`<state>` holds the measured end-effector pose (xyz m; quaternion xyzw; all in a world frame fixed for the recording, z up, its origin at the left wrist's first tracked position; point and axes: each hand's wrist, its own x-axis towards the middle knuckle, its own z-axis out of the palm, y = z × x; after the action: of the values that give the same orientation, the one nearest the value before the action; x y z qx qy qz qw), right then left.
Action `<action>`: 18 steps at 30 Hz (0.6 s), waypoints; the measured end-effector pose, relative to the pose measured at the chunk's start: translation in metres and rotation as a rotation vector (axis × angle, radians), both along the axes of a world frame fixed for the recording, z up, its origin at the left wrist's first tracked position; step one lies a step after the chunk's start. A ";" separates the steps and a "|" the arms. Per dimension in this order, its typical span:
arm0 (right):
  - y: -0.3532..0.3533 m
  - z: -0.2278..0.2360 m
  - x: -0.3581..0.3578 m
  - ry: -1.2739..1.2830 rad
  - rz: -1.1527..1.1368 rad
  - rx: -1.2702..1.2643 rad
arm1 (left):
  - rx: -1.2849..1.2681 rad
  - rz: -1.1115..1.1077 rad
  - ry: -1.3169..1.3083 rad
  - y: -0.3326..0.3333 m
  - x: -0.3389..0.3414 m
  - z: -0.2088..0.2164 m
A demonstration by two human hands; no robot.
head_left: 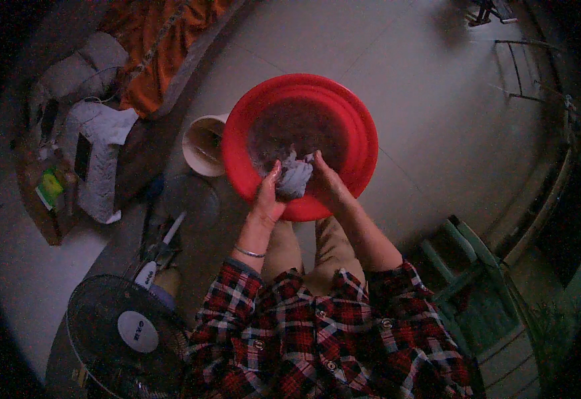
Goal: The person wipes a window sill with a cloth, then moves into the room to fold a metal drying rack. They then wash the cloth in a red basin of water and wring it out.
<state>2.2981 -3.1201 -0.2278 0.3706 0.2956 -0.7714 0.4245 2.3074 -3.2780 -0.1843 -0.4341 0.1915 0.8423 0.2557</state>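
Note:
A round red basin (364, 133) stands in front of my knees, with dark, murky water (297, 123) inside it. Over the near part of the basin, a bunched wet light-grey cloth (294, 178) hangs between my hands. My left hand (268, 196) grips the cloth's left side, thumb pointing up. On its right side my right hand (327, 181) holds the cloth, thumb also up; the other fingers are mostly hidden below. A thin bracelet (249, 253) circles my left wrist.
A pale bin (194, 149) touches the basin's left side. At lower left stands a fan (114, 332). A green chair (470, 286) is at lower right. Left are a cloth-covered table (97, 173) and orange fabric (151, 60); a metal rack (520, 70) stands far right.

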 end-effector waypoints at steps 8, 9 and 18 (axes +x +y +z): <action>-0.013 0.025 -0.015 0.204 -0.069 0.132 | -0.093 -0.125 -0.050 0.007 0.010 -0.014; -0.011 0.029 -0.017 0.195 -0.091 0.146 | -0.106 -0.158 -0.047 0.006 0.011 -0.015; -0.010 0.042 -0.021 0.251 -0.178 0.242 | 0.081 -0.114 -0.034 0.005 0.007 0.003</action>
<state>2.2771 -3.1306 -0.1859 0.3444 0.4027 -0.8050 0.2667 2.3146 -3.2730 -0.1811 -0.4260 0.1776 0.8259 0.3238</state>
